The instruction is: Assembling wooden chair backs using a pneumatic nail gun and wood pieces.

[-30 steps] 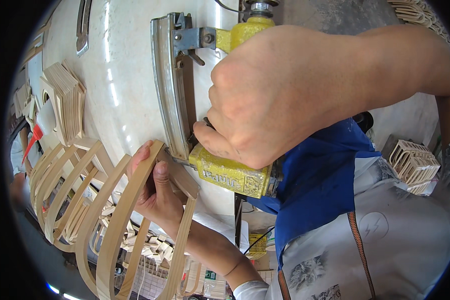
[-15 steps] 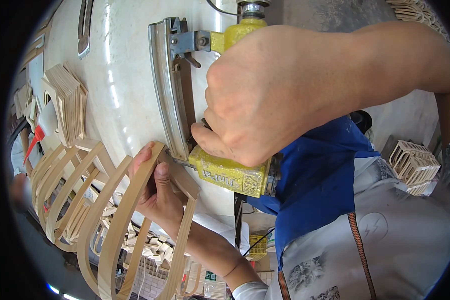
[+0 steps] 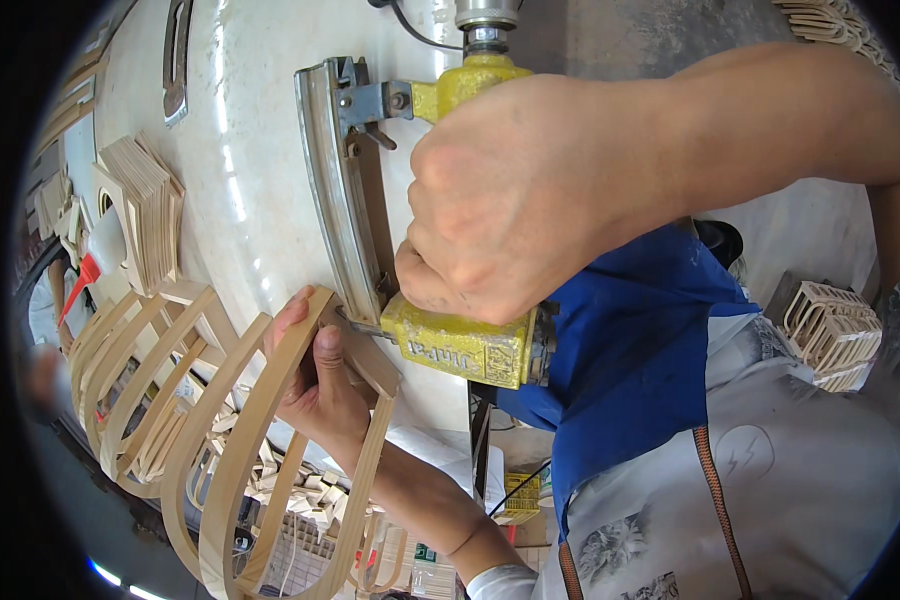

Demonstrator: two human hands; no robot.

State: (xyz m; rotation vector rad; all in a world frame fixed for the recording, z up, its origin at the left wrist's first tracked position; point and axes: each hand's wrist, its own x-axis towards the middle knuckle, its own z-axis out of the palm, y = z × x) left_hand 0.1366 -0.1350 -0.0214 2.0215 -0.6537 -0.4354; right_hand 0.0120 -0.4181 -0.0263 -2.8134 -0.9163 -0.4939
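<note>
My right hand (image 3: 530,200) is closed round the handle of a yellow nail gun (image 3: 460,345), which has a long metal magazine (image 3: 340,190). The gun's nose meets the end of a pale wooden crosspiece (image 3: 370,362). That piece joins the ends of a bent U-shaped wooden frame (image 3: 232,470). My left hand (image 3: 322,385) grips the frame at this corner, thumb on the near side and fingers partly hidden behind the strip. The trigger is hidden by my right hand.
More bent wooden frames (image 3: 120,400) stand at the left. Behind them are a glue bottle with a red nozzle (image 3: 82,275) and a stack of wooden plates (image 3: 148,215). Small wood blocks (image 3: 305,495) lie below. An air hose fitting (image 3: 487,15) tops the gun.
The nail gun's magazine end has come down slightly, and my right hand's lower finger has curled in closer to the handle. My left hand keeps its hold; the whole view has shifted a little.
</note>
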